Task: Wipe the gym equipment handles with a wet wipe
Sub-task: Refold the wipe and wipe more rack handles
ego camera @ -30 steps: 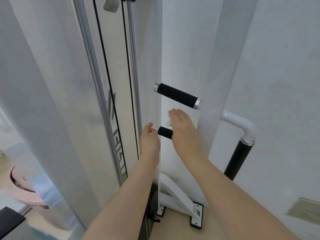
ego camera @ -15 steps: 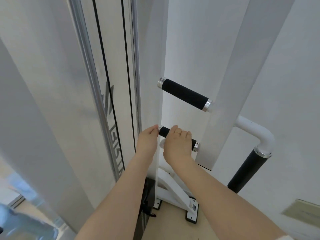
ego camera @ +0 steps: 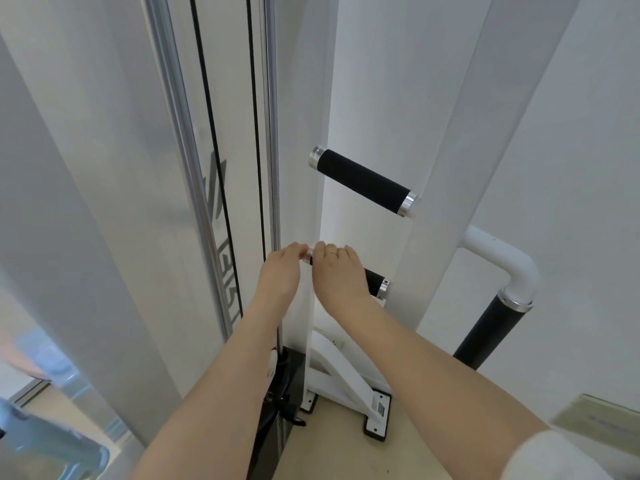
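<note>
Wood floor (ego camera: pixel 408 455), white walls (ego camera: pixel 571 133), white frame (ego camera: pixel 446 168)

My right hand (ego camera: pixel 341 275) covers the lower handle (ego camera: pixel 375 281), boxed between two white uprights (ego camera: pixel 440 202). The upper handle (ego camera: pixel 362 180) bars the way overhead; open room lies between both handles and below.

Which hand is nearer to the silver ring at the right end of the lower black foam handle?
The right hand. It is wrapped over the lower black foam handle, beside the silver ring. The left hand is at the handle's opposite end, farther away.
</note>
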{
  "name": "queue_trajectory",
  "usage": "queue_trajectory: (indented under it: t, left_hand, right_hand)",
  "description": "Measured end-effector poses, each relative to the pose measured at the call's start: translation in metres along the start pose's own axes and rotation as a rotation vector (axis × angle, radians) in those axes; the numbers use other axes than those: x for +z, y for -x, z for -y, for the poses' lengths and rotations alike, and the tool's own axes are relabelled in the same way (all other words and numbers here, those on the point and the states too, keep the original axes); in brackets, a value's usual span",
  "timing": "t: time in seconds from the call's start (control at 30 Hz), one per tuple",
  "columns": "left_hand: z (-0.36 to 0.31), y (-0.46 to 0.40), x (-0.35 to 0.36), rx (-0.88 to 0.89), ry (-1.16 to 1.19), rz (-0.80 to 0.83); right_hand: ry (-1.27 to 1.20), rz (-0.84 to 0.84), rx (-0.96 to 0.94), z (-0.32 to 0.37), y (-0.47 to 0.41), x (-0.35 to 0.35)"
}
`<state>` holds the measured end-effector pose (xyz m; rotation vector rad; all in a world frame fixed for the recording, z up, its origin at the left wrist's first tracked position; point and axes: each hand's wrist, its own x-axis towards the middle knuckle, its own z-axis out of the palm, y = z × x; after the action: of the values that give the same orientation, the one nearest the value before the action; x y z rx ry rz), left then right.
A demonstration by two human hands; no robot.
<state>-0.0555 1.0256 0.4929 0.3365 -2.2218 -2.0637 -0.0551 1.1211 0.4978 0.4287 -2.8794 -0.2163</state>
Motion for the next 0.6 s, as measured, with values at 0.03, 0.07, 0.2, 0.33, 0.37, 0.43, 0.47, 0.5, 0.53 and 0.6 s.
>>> queue_trajectory:
  t: [0.03,0.07,0.2,0.33,0.37,0.43,0.47,0.5,0.53,0.6]
  left_hand:
    - [-0.001,-0.001,-0.002,0.014,0.003,-0.019]
    - [-0.001,-0.001,-0.003,0.024,0.001,-0.032]
    - [0.006,0.0,-0.003,0.034,-0.054,-0.037]
    - [0.004,-0.001,-0.005,0.054,-0.035,0.001]
    - [0.003,-0.003,-0.005,0.039,-0.03,-0.011]
    - [0.002,-0.008,-0.004,0.005,-0.024,-0.044]
    - [0.002,-0.009,-0.003,-0.006,-0.068,-0.062]
    - [0.004,-0.008,-0.002,-0.012,-0.108,-0.073]
    - [0.006,-0.006,-0.001,-0.006,-0.112,-0.076]
    - [0.008,0.001,0.0,0.032,-0.055,-0.052]
  right_hand:
    - [-0.022,0.008,-0.048,-0.007,0.001,0.0]
    - [-0.02,0.006,-0.061,-0.015,0.005,-0.001]
    - [0.066,-0.059,0.152,-0.017,0.019,0.001]
    - [0.006,-0.03,0.035,0.017,-0.011,-0.001]
    - [0.008,-0.046,0.014,0.018,-0.014,-0.002]
    - [0.017,-0.014,0.055,0.008,-0.006,-0.004]
    - [0.055,0.004,0.108,-0.001,0.004,0.0]
    - [0.133,0.0,0.152,-0.008,0.015,0.004]
    - [0.218,0.014,0.176,-0.015,0.025,0.006]
    - [0.282,0.081,0.206,-0.015,0.03,0.003]
